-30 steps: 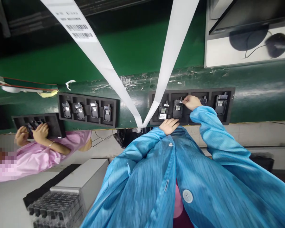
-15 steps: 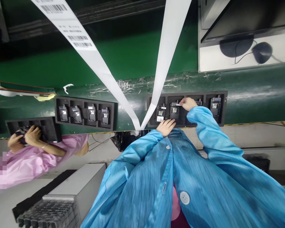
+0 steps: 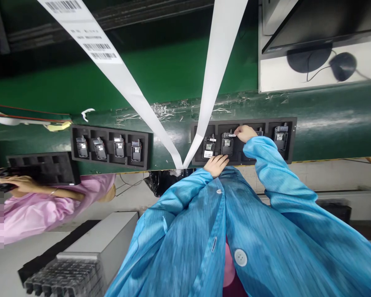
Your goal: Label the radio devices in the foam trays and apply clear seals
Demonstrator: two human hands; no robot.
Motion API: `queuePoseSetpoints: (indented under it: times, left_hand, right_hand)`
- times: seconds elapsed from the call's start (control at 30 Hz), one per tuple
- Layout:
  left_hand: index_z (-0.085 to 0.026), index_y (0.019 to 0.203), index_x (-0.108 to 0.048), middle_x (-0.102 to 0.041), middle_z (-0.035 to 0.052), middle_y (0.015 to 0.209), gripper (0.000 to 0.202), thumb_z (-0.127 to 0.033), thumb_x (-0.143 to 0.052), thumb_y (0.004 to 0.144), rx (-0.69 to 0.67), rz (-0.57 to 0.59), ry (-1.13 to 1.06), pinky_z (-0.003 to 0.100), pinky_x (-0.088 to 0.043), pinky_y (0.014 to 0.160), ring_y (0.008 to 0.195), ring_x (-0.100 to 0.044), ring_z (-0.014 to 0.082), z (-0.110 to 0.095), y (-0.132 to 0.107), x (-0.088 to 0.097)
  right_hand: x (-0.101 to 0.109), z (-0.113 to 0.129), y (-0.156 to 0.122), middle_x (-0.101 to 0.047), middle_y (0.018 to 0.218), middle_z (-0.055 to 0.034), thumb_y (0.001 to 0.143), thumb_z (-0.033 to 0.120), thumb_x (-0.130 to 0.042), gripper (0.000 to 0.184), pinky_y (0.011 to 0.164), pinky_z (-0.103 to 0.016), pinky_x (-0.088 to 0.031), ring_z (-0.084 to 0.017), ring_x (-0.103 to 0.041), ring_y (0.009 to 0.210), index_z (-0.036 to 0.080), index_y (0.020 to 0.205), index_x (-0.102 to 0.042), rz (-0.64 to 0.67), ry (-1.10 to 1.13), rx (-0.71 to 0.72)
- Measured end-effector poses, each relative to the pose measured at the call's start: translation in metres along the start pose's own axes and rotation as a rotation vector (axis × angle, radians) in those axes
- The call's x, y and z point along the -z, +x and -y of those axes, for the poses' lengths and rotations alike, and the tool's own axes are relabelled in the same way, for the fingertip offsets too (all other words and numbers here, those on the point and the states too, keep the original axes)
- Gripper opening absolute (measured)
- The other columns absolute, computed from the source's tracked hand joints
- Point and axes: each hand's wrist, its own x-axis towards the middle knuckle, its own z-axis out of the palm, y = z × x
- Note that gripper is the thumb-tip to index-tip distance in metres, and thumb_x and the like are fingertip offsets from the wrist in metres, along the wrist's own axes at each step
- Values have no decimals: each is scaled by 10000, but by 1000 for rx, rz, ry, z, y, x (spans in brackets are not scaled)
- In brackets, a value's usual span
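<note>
A black foam tray (image 3: 292,142) lies in front of me, with small handheld radios in its compartments. My right hand (image 3: 246,134) pinches a small white label (image 3: 232,135) at the top of the second radio (image 3: 227,146) from the left. My left hand (image 3: 216,166) lies over the tray's near edge, fingers stretched out at the lower end of that radio. To its left, the first radio (image 3: 208,147) carries a white label near its top and a larger barcode label at its bottom. My right hand and sleeve partly hide the third radio; the fourth radio (image 3: 280,137) sits at the right end.
Two strips of label backing (image 3: 210,82) hang down to the bench edge; the left one carries barcode labels. Left stands another tray (image 3: 111,163) of radios. Beyond it, a co-worker in pink (image 3: 49,210) handles a dark object. A monitor (image 3: 327,24) stands back right.
The white label now lies closer against the second radio's top, and my right hand has barely moved. The co-worker's hands have lifted a dark object leftward from their tray.
</note>
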Motion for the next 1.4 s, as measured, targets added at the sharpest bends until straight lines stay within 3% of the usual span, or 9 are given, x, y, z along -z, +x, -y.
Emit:
queuePoseSetpoints:
  times: [0.47,0.63,0.87,0.97,1.03,1.13,1.23,1.3,1.4]
  left_hand:
    - [-211,1366,-534,-476,59,1480,430,-194,-354,976,-21,-51,33,363,-418,1041,1321,-482,213,2,-1,-9]
    - [-217,1365,-534,-491,68,1468,427,-192,-370,972,-21,-59,38,359,-424,1037,1319,-483,204,3,-1,-9]
    - [-211,1374,-519,-477,71,1478,421,-223,-394,973,-32,-16,26,368,-427,1048,1320,-475,210,0,-2,15]
    - [-211,1331,-558,-523,68,1435,401,-233,-415,957,-70,-45,-32,345,-476,986,1255,-526,198,-2,-9,45]
    - [-219,1284,-595,-572,60,1380,385,-220,-423,939,-88,-159,-69,327,-494,962,1198,-560,177,-1,-16,76]
    - [-229,1212,-637,-621,68,1295,368,-191,-429,910,-17,-506,-83,334,-492,985,1165,-575,166,8,-26,138]
    - [-217,1165,-641,-607,104,1251,321,-209,-461,899,241,-962,-50,373,-481,1006,1172,-566,193,28,-34,212]
    - [-195,1238,-583,-544,127,1309,359,-266,-503,895,403,-1197,-33,412,-441,1055,1239,-513,227,48,-35,257]
    - [-207,1403,-414,-419,134,1451,562,-369,-550,882,498,-1273,-74,449,-408,1080,1335,-418,271,83,-33,307]
  right_hand:
    - [-8,3,-1,-709,1089,-117,835,383,-526,331,877,-355,-485,-268,-648,1023,204,1028,-727,-56,-45,-39]
    - [-10,13,-6,-715,1058,-122,776,528,-601,405,856,-362,-495,-275,-653,996,204,983,-728,-97,-54,-88]
    - [-14,20,-10,-710,1028,-143,737,642,-607,494,818,-389,-483,-287,-654,965,209,960,-689,-146,-130,-125]
    - [-12,15,-10,-698,1036,-141,745,675,-577,532,802,-374,-469,-270,-644,956,210,993,-646,-131,-135,-92]
    - [-9,11,-10,-700,1004,-123,747,656,-586,492,768,-348,-465,-248,-645,911,213,954,-636,-121,-126,-53]
    - [-3,8,-6,-702,881,-80,742,571,-636,368,696,-302,-453,-207,-642,787,215,835,-627,-129,-104,-4]
    - [-1,8,-3,-671,709,-35,690,478,-704,274,623,-281,-442,-188,-621,660,223,705,-604,-154,-56,45]
    - [-1,8,-5,-645,635,-10,654,403,-726,226,595,-276,-441,-183,-608,610,232,632,-580,-194,-10,85]
    - [0,5,-15,-603,558,14,631,314,-694,182,563,-282,-442,-178,-576,539,242,557,-544,-310,64,133]
